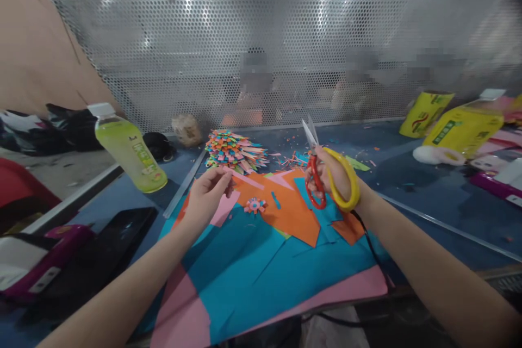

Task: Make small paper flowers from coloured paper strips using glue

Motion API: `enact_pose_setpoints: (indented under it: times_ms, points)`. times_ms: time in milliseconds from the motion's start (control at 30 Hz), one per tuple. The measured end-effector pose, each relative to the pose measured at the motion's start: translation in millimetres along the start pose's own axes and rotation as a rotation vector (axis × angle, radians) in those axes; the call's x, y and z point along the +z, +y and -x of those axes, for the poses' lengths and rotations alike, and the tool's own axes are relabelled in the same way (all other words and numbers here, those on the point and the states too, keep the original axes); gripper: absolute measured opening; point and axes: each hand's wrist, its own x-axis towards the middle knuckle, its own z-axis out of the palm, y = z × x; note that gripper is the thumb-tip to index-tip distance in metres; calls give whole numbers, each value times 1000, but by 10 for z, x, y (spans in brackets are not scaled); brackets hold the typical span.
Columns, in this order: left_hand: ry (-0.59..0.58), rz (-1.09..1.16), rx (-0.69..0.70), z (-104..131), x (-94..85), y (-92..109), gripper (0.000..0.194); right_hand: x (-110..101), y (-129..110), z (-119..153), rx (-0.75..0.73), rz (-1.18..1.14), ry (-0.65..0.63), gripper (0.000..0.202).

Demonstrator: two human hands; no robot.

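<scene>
My left hand (211,191) is closed in a pinch on the left end of a pink paper strip (249,180). In my right hand (331,171) is a pair of scissors (343,196) with one red and one yellow handle loop, blades pointing up and away, slightly parted. Between the hands, a small pink and orange paper flower (255,205) and a blue scrap (276,200) lie on orange paper (294,217). Under these spread large blue sheets (240,266) and a pink sheet (183,310). Just beyond my left hand stands a pile of multicoloured folded paper pieces (232,149).
A drink bottle (130,152) and a black phone (126,231) are at left. A clear ruler (185,182) lies beside the paper. At right stand a yellow bottle (467,125) and a yellow packet (426,113). A perforated metal screen (196,38) closes off the back.
</scene>
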Motion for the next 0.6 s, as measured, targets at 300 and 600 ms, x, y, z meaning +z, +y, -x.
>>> enact_pose_setpoints:
  times_ms: [300,600]
  points:
    - [-87,34,-30,9,-6,-55,15,174,99,85,-5,241,-201,34]
    - [-208,111,-101,70,53,-21,13,265,291,122,-223,155,-347,37]
